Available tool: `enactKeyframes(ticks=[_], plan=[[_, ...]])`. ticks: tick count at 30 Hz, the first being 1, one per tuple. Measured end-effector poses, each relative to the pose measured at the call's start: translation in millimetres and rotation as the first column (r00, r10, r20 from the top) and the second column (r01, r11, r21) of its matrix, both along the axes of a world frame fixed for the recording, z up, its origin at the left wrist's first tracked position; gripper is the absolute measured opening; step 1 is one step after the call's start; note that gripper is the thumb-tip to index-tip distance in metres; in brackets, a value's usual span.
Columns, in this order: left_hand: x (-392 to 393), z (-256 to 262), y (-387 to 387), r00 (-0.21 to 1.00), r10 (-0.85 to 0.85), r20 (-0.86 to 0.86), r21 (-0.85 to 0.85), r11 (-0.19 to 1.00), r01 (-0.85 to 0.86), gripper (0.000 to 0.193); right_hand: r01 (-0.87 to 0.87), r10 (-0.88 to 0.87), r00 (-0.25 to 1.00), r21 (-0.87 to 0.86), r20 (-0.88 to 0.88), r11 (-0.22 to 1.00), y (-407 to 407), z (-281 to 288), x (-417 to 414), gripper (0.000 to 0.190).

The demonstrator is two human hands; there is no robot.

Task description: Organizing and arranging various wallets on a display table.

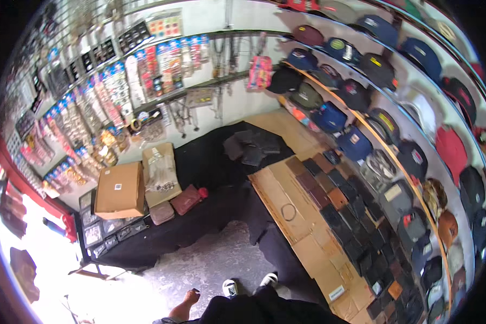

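My left hand [192, 296] hangs low at the bottom of the view, over the grey floor and left of my shoes [229, 288]. Its fingers look loosely curled; whether it holds something is too small to tell. My right hand is out of view. Before me, flattened cardboard [291, 206] lies on a black-covered table with a thin dark ring or loop [288, 212] on it. Rows of leather wallets [338, 198] lie along its right side. On the black cloth at the left are a closed cardboard box [119, 190], a maroon pouch [186, 199] and a mauve pouch [161, 213].
Shelves of caps [354, 142] curve along the right. Carded jewellery [170, 65] hangs on the left wall. Dark folded pieces [253, 148] lie at the far corner of the black cloth [202, 162]. A metal stand leg [93, 269] stands by the bright opening at left.
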State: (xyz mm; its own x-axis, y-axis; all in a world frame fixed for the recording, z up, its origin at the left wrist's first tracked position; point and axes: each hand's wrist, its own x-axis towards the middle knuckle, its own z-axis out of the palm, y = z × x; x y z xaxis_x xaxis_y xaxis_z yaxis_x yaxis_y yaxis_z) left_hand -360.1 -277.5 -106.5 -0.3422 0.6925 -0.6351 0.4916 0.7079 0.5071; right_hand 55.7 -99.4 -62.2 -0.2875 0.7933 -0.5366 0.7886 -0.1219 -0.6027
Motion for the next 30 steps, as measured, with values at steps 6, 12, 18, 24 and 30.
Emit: enactKeyframes(ticks=[6,12,18,24,30], plan=[[-5.7,-12.5,27.7,0.994,-0.020,0.106,-0.007,1.000,0.021,0.028,-0.292,0.293,0.956,-0.085,0.011,0.953,54.5,-21.5,-39.4,0.018],[-7.2,-9.4,155.0,0.989,-0.127,0.076,0.207,0.972,0.109,0.027,-0.025,0.079,0.951,0.178,-0.299,0.984,146.1,-61.3,-113.6,0.017],[-39.5,45.6,305.7,0.985,-0.140,-0.104,0.658,0.732,0.174,0.022,-0.062,0.155,0.815,0.181,-0.558,0.981,290.7,16.5,-210.6,0.016],[-73.6,125.6,452.4,0.968,0.052,0.246,0.661,0.722,-0.207,0.019,0.012,0.239,0.819,0.432,-0.522,0.902,427.4,71.3,-277.7,0.017],[-122.6,99.6,556.7,0.905,0.110,0.411,0.664,0.644,-0.379,0.022,0.034,0.192,0.853,0.421,-0.484,0.906,499.8,103.9,-341.0,0.018]])
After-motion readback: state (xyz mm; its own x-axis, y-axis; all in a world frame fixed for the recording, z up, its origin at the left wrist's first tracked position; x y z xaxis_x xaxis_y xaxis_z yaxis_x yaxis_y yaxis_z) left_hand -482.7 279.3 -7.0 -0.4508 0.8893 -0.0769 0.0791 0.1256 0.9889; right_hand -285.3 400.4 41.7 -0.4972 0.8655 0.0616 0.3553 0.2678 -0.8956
